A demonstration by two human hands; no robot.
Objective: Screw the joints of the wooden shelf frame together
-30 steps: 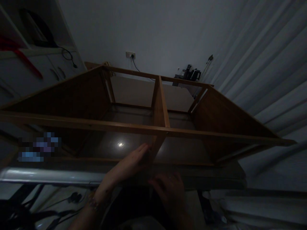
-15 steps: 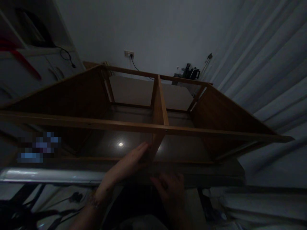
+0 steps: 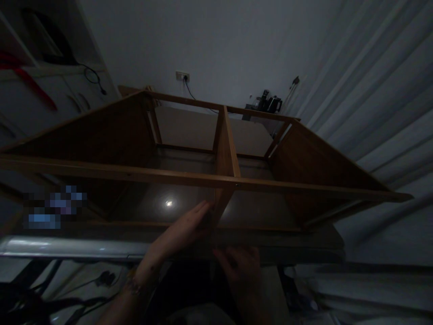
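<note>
A large wooden frame (image 3: 162, 174) with side panels and a middle divider (image 3: 225, 149) stands on a table (image 3: 321, 241). My left hand (image 3: 189, 225) reaches in from the lower left and is closed at the lower front part of the divider; its far fingers lie in shadow. Lower and to the right, near the table's front edge, my right hand (image 3: 241, 268) has its fingers curled in. Whatever those fingers hold, if anything, is too dark to make out. A small screw or hole (image 3: 237, 184) shows where the front rail meets the divider.
White cabinets (image 3: 57, 95) with a red strap (image 3: 35, 88) are at the left. A wall socket (image 3: 182, 76) with a plugged-in cable is behind the frame. Dark appliances (image 3: 269, 103) stand at the back right, and a pale curtain (image 3: 382, 104) hangs along the right side.
The view has shifted very slightly. Both hands keep nearly the same positions, and the wooden frame stands as before.
</note>
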